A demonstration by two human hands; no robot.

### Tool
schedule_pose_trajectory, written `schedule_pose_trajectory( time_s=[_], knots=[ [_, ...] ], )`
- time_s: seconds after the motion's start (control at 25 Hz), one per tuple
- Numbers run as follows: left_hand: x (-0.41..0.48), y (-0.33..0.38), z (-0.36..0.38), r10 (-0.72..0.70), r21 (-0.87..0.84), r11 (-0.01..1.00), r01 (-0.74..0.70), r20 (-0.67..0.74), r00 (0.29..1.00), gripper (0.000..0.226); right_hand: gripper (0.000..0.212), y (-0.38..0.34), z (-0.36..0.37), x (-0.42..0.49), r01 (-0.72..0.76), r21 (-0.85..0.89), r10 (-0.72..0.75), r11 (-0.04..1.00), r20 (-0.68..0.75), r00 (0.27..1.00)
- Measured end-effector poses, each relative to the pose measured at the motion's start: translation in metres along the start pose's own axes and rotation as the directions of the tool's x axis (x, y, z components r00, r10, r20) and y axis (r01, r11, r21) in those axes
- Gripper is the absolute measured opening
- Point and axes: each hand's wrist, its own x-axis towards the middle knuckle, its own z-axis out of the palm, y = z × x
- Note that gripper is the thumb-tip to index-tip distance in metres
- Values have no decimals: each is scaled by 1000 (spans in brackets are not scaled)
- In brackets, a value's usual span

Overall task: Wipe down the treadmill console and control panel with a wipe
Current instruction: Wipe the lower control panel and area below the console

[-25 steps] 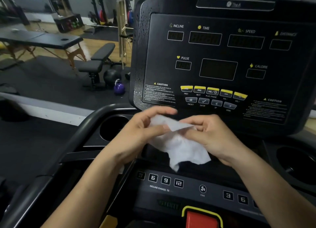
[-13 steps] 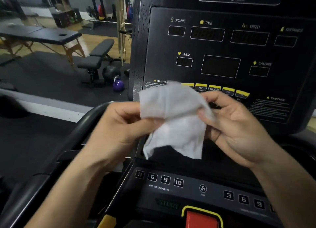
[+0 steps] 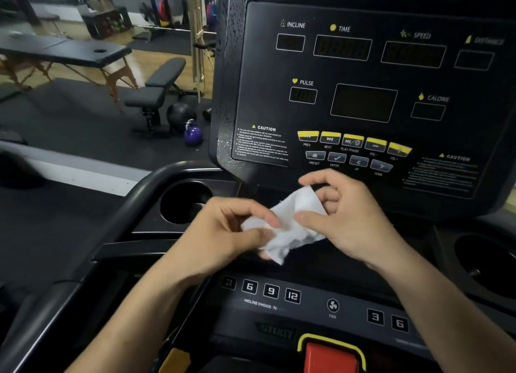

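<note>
white wipe [image 3: 290, 224] bunched between both hands, below console [image 3: 363, 98], above control panel [image 3: 279, 302]. left hand [image 3: 223, 238] pinches lower-left edge; right hand [image 3: 346, 221] grips upper-right part.

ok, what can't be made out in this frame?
Head view only:
- caution text: too small and blurred to read.
- red button: cut off by the bottom edge.
- wipe: partly covered by left hand and right hand; folds unclear.
- right cup holder: cut by the right edge.

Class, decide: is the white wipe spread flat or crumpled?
Crumpled: the thin white paper wipe is bunched and creased, pinched between the left hand and right hand.
</note>
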Motion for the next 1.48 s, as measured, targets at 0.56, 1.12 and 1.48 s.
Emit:
schedule_pose_trajectory(
  time_s=[0.56, 1.12, 1.48],
  knots=[
    [-3, -21, 7, -77, 122, 981, 151, -467, 881, 11, 25, 13, 31, -3, -212, 123, 205, 969, 66, 976],
    [14, -50, -1, -24, 990, 106, -96, 99, 995, 63, 74, 20, 64, -13, 192, -797, 153, 573, 334, 930],
    [8, -44, -8, 18, 993, 58, -100, 100, 995, 50, 63, 13, 66, -7, 229, -724, 52, 651, 343, 938]
  ],
)
